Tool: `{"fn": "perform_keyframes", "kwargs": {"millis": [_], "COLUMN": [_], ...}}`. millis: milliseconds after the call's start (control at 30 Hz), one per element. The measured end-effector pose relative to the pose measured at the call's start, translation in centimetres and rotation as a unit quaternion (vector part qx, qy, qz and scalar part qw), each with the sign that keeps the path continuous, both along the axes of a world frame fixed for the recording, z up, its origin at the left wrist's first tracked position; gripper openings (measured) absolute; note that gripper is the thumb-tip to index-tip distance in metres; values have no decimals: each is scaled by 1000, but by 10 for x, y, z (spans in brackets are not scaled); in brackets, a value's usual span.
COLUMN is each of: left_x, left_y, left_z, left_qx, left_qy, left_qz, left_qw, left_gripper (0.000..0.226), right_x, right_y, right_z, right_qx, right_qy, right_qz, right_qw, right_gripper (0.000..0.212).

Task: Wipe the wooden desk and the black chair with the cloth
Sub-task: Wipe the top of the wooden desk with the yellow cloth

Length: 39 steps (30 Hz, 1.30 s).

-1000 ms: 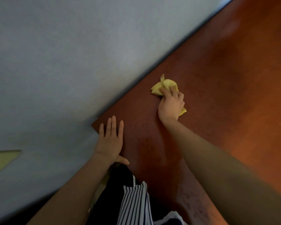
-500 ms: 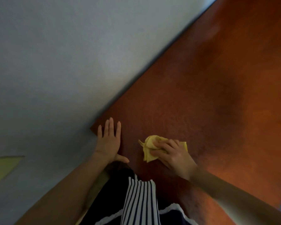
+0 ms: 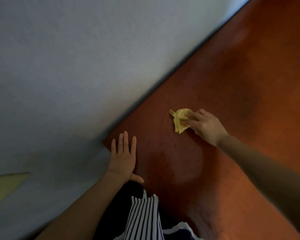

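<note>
The right hand (image 3: pixel 204 126) grips the bunched cloth (image 3: pixel 180 120), ahead and right of the left hand (image 3: pixel 123 158) (flat on the desk (image 3: pixel 249 87), holding nothing), and most of the desk stretches farther right.

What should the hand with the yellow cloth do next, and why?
Probably sweep the cloth rightward over the desk: the right hand holds it near the left corner, where the left hand rests flat, and much wood lies to the right.

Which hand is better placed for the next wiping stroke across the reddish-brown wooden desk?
Right. The right hand holds the crumpled yellow cloth against the reddish-brown wooden desk; the left hand lies flat at the desk's near corner, holding nothing.
</note>
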<state>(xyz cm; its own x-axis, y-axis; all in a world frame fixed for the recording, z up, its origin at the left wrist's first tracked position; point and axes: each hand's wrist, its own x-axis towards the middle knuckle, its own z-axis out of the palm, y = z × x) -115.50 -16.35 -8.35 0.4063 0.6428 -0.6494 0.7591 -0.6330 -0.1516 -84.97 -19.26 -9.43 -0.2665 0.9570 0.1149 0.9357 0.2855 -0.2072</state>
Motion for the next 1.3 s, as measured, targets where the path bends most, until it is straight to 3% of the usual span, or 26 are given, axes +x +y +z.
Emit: {"fn": "perform_keyframes", "kwargs": {"millis": [200,333,400,433,567,700,800,1033,1300], "left_x": [-2,0,1,-1,-22,-43,-49,-51,-62], "left_y": [2,2,6,10,23,14,4,-15,-12], "left_z": [-1,3,8,11,20,21,19,14,10], "left_qx": [-1,-8,-18,-18,9,39,45,15,-14], "left_qy": [-6,-3,-17,-38,-140,-158,-156,-158,-159], "left_qz": [16,18,23,30,95,144,175,193,174], "left_qw": [1000,1000,999,999,986,976,971,968,972], "left_gripper": [147,144,130,119,80,65,62,69,69], "right_x": [-12,-43,-62,-71,-113,-156,-181,-166,-103], "right_y": [75,114,124,126,110,73,38,-50,-103], "right_z": [-7,-12,-13,-13,-18,-22,-15,-16,-10], "right_qx": [8,-12,-29,-34,-43,-36,-26,-15,-24], "right_qy": [68,148,192,203,171,128,134,111,13], "right_qz": [-200,-420,-491,-493,-396,-247,-138,84,285], "right_qw": [977,895,849,845,901,960,981,990,958], "right_gripper": [24,31,32,31,30,28,20,26,33]}}
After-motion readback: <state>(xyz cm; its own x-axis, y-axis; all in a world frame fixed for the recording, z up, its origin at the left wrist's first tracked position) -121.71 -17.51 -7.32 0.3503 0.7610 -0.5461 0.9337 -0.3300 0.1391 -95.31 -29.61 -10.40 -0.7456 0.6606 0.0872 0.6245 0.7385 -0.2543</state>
